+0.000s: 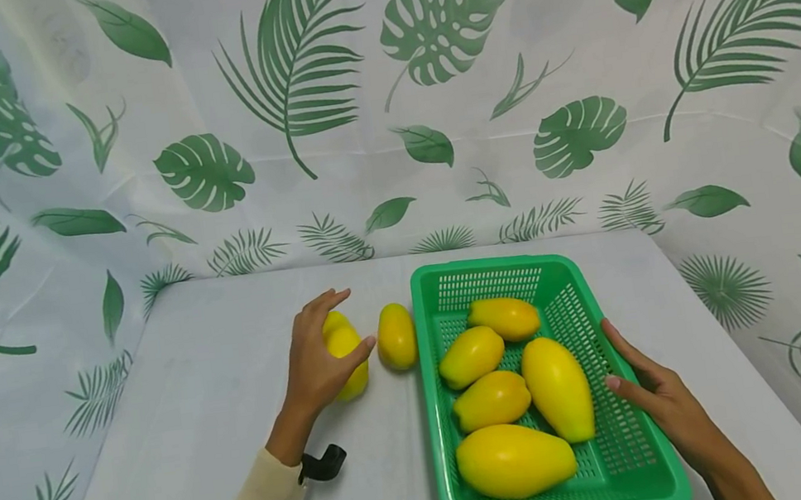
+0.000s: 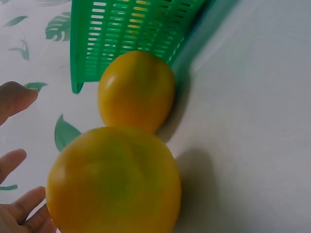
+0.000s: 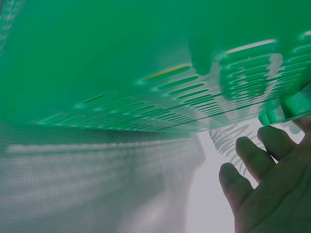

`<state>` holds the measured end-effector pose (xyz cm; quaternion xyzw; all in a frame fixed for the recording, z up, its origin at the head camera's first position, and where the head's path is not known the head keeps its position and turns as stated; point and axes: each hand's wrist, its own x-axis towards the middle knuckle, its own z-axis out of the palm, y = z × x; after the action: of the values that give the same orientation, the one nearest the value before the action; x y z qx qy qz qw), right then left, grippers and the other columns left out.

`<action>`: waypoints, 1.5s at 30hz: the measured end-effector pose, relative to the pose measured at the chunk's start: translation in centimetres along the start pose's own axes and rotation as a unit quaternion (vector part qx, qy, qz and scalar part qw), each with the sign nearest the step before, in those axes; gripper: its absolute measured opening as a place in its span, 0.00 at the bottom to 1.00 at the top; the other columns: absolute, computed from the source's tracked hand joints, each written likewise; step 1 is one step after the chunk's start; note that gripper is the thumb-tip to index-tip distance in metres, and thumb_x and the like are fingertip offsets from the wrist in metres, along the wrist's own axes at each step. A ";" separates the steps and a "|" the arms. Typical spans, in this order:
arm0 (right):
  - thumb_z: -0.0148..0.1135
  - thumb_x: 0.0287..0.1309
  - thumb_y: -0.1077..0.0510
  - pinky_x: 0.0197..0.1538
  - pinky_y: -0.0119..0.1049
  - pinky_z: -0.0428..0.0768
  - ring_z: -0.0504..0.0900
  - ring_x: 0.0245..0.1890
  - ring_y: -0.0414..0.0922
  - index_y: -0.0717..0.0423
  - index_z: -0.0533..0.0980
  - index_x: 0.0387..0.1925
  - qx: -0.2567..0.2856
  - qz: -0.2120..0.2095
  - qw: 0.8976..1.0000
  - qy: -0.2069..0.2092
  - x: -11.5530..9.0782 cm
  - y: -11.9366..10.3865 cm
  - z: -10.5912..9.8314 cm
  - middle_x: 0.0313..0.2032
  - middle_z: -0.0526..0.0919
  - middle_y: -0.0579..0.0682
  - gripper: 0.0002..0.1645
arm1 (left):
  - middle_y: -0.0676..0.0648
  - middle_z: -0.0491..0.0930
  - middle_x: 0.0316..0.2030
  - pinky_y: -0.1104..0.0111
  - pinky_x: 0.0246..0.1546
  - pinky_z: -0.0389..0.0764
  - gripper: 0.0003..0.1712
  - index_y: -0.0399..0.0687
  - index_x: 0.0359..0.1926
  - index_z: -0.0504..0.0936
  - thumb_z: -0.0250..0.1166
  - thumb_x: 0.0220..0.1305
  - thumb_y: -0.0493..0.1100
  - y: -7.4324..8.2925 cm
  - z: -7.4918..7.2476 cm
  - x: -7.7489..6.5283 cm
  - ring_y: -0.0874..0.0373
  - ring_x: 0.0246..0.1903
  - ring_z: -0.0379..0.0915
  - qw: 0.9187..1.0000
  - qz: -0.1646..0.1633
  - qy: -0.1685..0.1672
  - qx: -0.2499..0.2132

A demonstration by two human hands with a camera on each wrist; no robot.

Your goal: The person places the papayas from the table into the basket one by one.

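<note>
In the head view, my left hand (image 1: 315, 352) is spread around a yellow papaya (image 1: 345, 353) on the table, thumb on the near right side. The left wrist view shows this papaya (image 2: 116, 182) large, with the fingertips (image 2: 33, 196) beside it; firm contact cannot be told. A second papaya (image 1: 396, 336) lies between that one and the green plastic basket (image 1: 431, 413). My right hand (image 1: 662, 397) holds the basket's right rim, thumb over the edge. The right wrist view shows the other fingers (image 3: 255, 158) outside, under the rim.
Inside the basket lie several papayas, including a large one (image 1: 516, 461) at the near end. The basket stands on a white-covered table (image 1: 185, 393). A leaf-printed sheet (image 1: 363, 188) rises behind and at both sides. A black wrist mount (image 1: 324, 464) sits on my left wrist.
</note>
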<state>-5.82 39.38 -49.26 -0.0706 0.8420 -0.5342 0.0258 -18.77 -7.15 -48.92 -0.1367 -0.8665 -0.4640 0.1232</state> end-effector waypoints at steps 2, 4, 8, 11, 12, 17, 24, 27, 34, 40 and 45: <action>0.50 0.82 0.61 0.65 0.14 0.70 0.53 0.76 0.17 0.40 0.44 0.87 0.001 -0.001 1.000 0.000 0.0 0.0 0.0 0.87 0.42 0.45 0.43 | 0.43 0.69 0.76 0.36 0.75 0.62 0.43 0.56 0.73 0.76 0.78 0.57 0.55 -0.2 0.0 -0.2 0.39 0.76 0.60 1.000 -0.012 0.000 0.004; 0.50 0.82 0.62 0.65 0.15 0.70 0.54 0.76 0.17 0.40 0.44 0.87 0.001 -0.002 1.000 -0.001 0.0 0.0 0.0 0.87 0.42 0.45 0.43 | 0.42 0.68 0.77 0.36 0.75 0.61 0.44 0.56 0.74 0.75 0.78 0.57 0.56 -0.4 0.0 -0.4 0.39 0.76 0.59 1.000 -0.024 0.001 0.005; 0.49 0.82 0.63 0.65 0.14 0.69 0.54 0.76 0.17 0.41 0.44 0.87 0.004 -0.004 1.000 0.000 0.0 0.0 0.0 0.87 0.42 0.45 0.43 | 0.41 0.67 0.77 0.35 0.74 0.62 0.45 0.56 0.74 0.75 0.78 0.56 0.56 -0.7 0.0 -0.8 0.39 0.76 0.58 0.999 -0.038 0.001 0.006; 0.48 0.81 0.65 0.65 0.13 0.69 0.54 0.76 0.17 0.41 0.45 0.87 0.010 -0.008 1.000 -0.001 -0.1 -0.2 0.0 0.87 0.42 0.45 0.43 | 0.41 0.66 0.77 0.36 0.73 0.63 0.46 0.55 0.75 0.74 0.79 0.56 0.56 -0.9 0.0 -1.0 0.38 0.76 0.58 0.999 -0.045 -0.003 0.007; 0.48 0.81 0.65 0.65 0.13 0.69 0.54 0.76 0.17 0.42 0.45 0.87 0.011 -0.010 1.000 -0.001 -0.1 -0.2 0.0 0.87 0.42 0.45 0.43 | 0.41 0.66 0.77 0.36 0.73 0.63 0.46 0.55 0.75 0.74 0.79 0.56 0.56 -1.1 0.0 -1.1 0.38 0.76 0.58 0.999 -0.048 -0.006 0.008; 0.49 0.81 0.65 0.64 0.14 0.70 0.55 0.75 0.17 0.43 0.45 0.87 0.015 -0.015 1.000 -0.007 -0.1 -0.4 0.0 0.87 0.42 0.45 0.43 | 0.42 0.67 0.76 0.38 0.70 0.67 0.49 0.57 0.77 0.72 0.80 0.55 0.56 -1.6 0.3 -1.5 0.39 0.75 0.59 0.998 -0.066 -0.021 0.009; 0.49 0.81 0.63 0.63 0.14 0.71 0.55 0.74 0.15 0.40 0.45 0.87 0.012 -0.004 1.000 0.000 -0.1 -0.2 0.1 0.87 0.42 0.44 0.43 | 0.45 0.71 0.74 0.47 0.59 0.74 0.51 0.60 0.77 0.69 0.80 0.54 0.56 -2.3 0.6 -1.5 0.43 0.65 0.68 0.996 -0.080 -0.041 0.011; 0.49 0.81 0.63 0.63 0.14 0.71 0.55 0.74 0.16 0.41 0.45 0.87 0.007 -0.004 1.000 0.001 0.0 -0.1 0.1 0.87 0.42 0.45 0.43 | 0.44 0.70 0.75 0.47 0.58 0.75 0.51 0.59 0.78 0.69 0.80 0.54 0.55 -2.5 0.6 -1.5 0.42 0.64 0.70 0.995 -0.082 -0.052 0.018; 0.49 0.82 0.62 0.64 0.11 0.65 0.52 0.77 0.18 0.40 0.45 0.87 0.004 0.003 1.000 0.002 -0.1 0.1 -0.1 0.87 0.42 0.44 0.43 | 0.41 0.65 0.79 0.42 0.63 0.76 0.51 0.56 0.79 0.67 0.79 0.56 0.53 -2.7 0.1 -1.7 0.39 0.70 0.70 0.993 -0.096 -0.071 0.012; 0.49 0.82 0.63 0.64 0.11 0.66 0.52 0.76 0.17 0.40 0.45 0.87 0.009 0.001 1.000 0.001 -0.1 -0.1 0.0 0.87 0.42 0.44 0.43 | 0.45 0.67 0.77 0.45 0.61 0.77 0.51 0.63 0.79 0.66 0.79 0.56 0.52 -3.1 0.0 -2.0 0.43 0.66 0.72 0.990 -0.118 -0.076 0.006; 0.50 0.81 0.63 0.64 0.13 0.68 0.54 0.75 0.16 0.41 0.45 0.87 0.008 -0.006 1.000 -0.002 -0.1 -0.2 0.1 0.87 0.42 0.44 0.43 | 0.45 0.68 0.77 0.43 0.64 0.76 0.50 0.63 0.79 0.67 0.78 0.57 0.49 -2.9 -0.3 -1.9 0.43 0.69 0.71 0.992 -0.111 -0.057 0.000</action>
<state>-5.66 39.24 -49.07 -0.0762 0.8372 -0.5409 0.0249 -17.94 -9.12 -51.64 -0.0662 -0.8820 -0.4660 0.0218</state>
